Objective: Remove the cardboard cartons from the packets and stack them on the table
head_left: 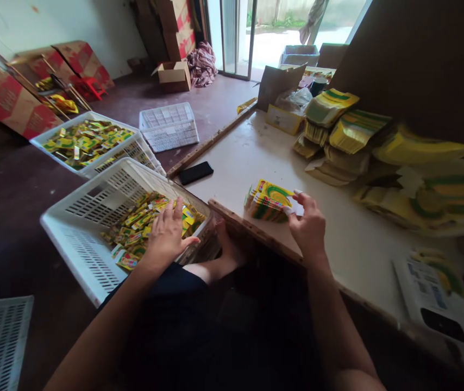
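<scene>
Left hand [169, 232] is palm-down in the near crate [77, 239], fingers spread and slightly curled over the loose sachets [136, 231]. Whether it has any pinched underneath cannot be told; the palm hides that.

Right hand [309, 225] is on the table [338, 244], fingers half closed around the right end of a pouch stack [268, 201], thumb on top. The stack sits just inside the table's wooden edge strip [252, 228], fanned a little at its left end.

Doing this step well, as a judgement:
- Right hand should pin the stack flat so only the top pouch lifts; the fanned edges look ready to slip.
- Left hand should scoop with curled fingers rather than press flat, since the sachets lie jumbled and overlapping.
- The crate rests against the person's lap and tilts toward the table, so the lift across is short; the rim should be cleared without dragging.

Containers:
- Near crate: white, slotted, roughly 1/2 covered with yellow-green-red sachets, piled toward the table side.
- Far crate [44, 142]: same type, sachets spread across its floor.
- Third crate [169, 126]: on the floor beyond.
- Open box [174, 74] near the door, contents not visible.

Also on the table: a phone [195, 172] at the left corner, and pouch piles [338, 130] along the far side.
</scene>
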### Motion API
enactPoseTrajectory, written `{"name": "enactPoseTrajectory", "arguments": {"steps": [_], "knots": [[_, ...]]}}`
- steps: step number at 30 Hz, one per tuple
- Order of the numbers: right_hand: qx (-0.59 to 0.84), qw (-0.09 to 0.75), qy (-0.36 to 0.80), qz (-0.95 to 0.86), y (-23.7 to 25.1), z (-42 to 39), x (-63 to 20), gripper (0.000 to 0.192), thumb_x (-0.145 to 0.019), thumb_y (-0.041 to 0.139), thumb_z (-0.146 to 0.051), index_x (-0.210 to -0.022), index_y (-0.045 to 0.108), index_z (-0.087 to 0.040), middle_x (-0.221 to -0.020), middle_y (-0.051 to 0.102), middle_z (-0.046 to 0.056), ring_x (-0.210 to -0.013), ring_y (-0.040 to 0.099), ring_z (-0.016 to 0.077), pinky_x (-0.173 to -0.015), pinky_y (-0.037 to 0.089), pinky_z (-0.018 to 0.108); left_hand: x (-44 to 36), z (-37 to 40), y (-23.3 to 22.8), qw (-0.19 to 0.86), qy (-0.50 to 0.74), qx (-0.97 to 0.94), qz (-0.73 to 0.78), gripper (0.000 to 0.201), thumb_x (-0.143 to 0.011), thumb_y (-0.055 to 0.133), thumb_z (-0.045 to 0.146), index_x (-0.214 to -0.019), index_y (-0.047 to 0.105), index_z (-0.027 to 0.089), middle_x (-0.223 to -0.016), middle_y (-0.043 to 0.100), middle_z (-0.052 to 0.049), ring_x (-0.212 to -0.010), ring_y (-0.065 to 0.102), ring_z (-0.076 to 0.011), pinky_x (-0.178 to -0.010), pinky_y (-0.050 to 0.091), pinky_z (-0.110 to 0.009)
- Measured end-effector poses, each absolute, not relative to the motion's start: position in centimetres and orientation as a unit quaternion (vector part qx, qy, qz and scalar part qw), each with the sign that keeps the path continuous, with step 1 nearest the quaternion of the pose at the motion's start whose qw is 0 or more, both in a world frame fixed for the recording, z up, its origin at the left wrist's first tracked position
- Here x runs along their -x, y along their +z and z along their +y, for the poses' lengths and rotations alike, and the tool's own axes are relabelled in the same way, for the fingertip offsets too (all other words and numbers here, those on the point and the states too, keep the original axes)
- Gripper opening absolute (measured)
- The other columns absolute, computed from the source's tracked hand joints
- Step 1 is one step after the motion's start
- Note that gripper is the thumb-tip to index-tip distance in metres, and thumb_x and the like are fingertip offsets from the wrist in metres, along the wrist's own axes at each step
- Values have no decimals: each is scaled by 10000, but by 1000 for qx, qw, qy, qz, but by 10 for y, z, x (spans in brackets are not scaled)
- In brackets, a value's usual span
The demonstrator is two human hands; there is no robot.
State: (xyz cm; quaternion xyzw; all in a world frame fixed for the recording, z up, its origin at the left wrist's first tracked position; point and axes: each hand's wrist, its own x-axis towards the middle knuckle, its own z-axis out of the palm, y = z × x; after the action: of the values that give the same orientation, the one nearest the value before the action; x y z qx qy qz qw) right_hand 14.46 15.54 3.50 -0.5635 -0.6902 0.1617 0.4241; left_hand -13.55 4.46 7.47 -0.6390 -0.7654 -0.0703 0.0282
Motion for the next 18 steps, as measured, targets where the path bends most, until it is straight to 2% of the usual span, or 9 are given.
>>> {"name": "enactPoseTrajectory", "arguments": {"steps": [4,7,10,12,15,18], "knots": [[583,332,131,-730,32,179,-156,243,-744,615,-174,-987,623,-187,-893,708,109,-844,633,286,-802,497,451,132,42,65,-81,-95,707,-696,765,-742,716,396,-1380,401,115,-1357,537,-200,-1278,498,-325,-1049,414,-456],[577,344,100,-734,35,177,-155,311,-711,632,-154,-1018,594,-182,-874,684,106,-824,607,281,-782,483,443,123,39,60,-171,-125,727,-653,653,-741,708,385,-1317,488,169,-1322,583,-149,-1237,542,-299,-1045,427,-443],[571,392,90,-716,46,159,-148,363,-708,609,-147,-1061,546,-204,-841,647,66,-806,585,258,-764,478,423,115,39,58,-264,-187,700,-637,633,-717,723,375,-1289,526,188,-1310,596,-139,-1242,540,-299,-1060,415,-453],[549,428,147,-703,54,140,-137,375,-720,590,-152,-1078,509,-230,-822,621,29,-762,581,221,-724,486,375,107,40,59,-342,-259,663,-614,736,-681,751,429,-1329,489,197,-1348,565,-150,-1262,522,-305,-1050,424,-468],[467,450,318,-691,58,105,-109,420,-739,617,-202,-1121,453,-256,-794,584,-18,-667,567,164,-648,490,304,91,39,62,-468,-404,573,-539,907,-615,762,596,-1361,442,190,-1360,540,-173,-1232,539,-319,-975,485,-459],[374,439,483,-659,51,70,-75,405,-748,622,-218,-1102,432,-266,-760,547,-39,-649,560,138,-624,487,267,77,36,66,-517,-561,447,-467,771,-675,635,727,-1226,551,195,-1213,623,-136,-1157,584,-297,-956,496,-427]]}}
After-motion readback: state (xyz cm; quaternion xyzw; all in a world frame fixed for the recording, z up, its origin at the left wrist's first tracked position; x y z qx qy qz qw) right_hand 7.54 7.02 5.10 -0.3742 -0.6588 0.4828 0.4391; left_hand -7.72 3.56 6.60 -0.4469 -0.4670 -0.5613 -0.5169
